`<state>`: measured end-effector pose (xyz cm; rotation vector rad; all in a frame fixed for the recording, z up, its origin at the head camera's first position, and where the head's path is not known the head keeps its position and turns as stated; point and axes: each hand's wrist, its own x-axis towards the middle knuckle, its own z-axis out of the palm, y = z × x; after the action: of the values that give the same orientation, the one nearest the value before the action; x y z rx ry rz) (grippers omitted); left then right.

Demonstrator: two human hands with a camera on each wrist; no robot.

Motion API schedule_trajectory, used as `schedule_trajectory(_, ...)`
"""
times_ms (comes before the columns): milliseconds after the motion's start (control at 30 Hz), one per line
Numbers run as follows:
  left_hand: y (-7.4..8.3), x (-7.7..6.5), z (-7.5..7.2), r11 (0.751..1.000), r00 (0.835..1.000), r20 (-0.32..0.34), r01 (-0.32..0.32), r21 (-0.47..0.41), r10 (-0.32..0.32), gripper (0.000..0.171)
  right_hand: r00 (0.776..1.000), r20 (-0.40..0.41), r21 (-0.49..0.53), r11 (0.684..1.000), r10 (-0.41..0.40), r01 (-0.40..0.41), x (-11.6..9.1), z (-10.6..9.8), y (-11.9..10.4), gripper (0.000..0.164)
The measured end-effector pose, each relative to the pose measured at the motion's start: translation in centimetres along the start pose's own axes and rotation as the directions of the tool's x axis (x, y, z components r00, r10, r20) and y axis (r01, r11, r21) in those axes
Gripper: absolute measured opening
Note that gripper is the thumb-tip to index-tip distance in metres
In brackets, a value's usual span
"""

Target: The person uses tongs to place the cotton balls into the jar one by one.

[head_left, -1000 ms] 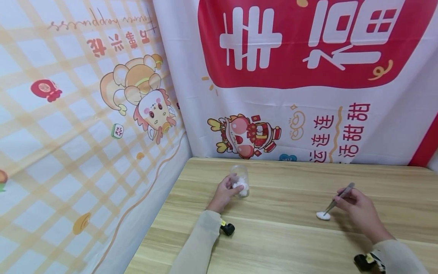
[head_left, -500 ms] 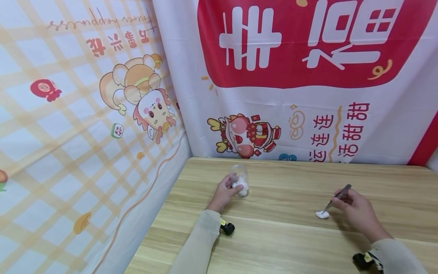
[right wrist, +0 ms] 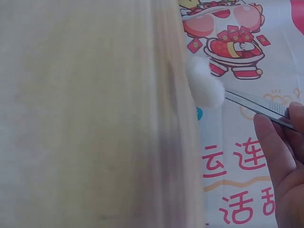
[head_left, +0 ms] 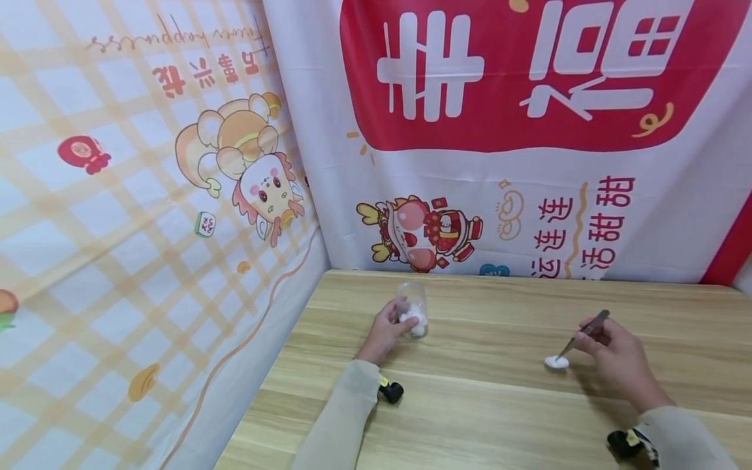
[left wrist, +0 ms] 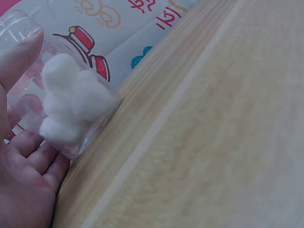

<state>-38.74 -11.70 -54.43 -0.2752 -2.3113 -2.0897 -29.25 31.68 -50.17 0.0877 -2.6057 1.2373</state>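
My left hand (head_left: 384,333) grips a clear plastic jar (head_left: 410,294) on the table, thumb on the near side and fingers round the far side. Several white cotton balls (left wrist: 76,99) lie in the jar's lower part, seen through its wall in the left wrist view. Over on the right, my right hand (head_left: 619,362) pinches metal tweezers (head_left: 587,331) between thumb and fingers, slanting down to the left. The tweezers' tips meet white cotton (head_left: 556,362) close over the table. In the right wrist view this cotton (right wrist: 205,85) appears as two rounded lumps at the tips.
The wooden table (head_left: 470,418) ends at a printed cloth backdrop (head_left: 329,196) behind it. A patterned cloth wall (head_left: 147,261) runs along the left side. A small black camera is strapped to each wrist.
The right hand's tweezers and the cotton at their tips have shifted slightly, last a little away from me over the table. My left hand and the jar stay in place.
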Motion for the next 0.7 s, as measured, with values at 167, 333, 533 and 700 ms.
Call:
schedule_trajectory(167,0.5,-0.2,-0.1,1.000,1.000,-0.002,-0.006,-0.006,0.006,0.064,1.000,-0.011,0.005,1.000,-0.017,0.018,0.4,-0.6,-0.5,0.035)
schedule_trajectory(333,0.6,-0.3,-0.1,1.000,1.000,-0.004,0.013,0.006,-0.013,0.063,1.000,-0.013,0.014,1.000,-0.018,0.018,0.7,-1.1,-1.1,0.036)
schedule_trajectory(533,0.2,-0.1,0.0,1.000,1.000,-0.003,0.004,-0.003,-0.004,0.064,0.999,-0.042,0.031,0.999,-0.025,0.027,1.0,-1.5,-2.0,0.034)
schedule_trajectory(700,0.1,0.0,-0.1,1.000,1.000,0.000,0.003,-0.004,-0.003,0.065,0.996,-0.076,0.030,0.998,-0.053,0.056,1.2,-1.8,-2.6,0.030)
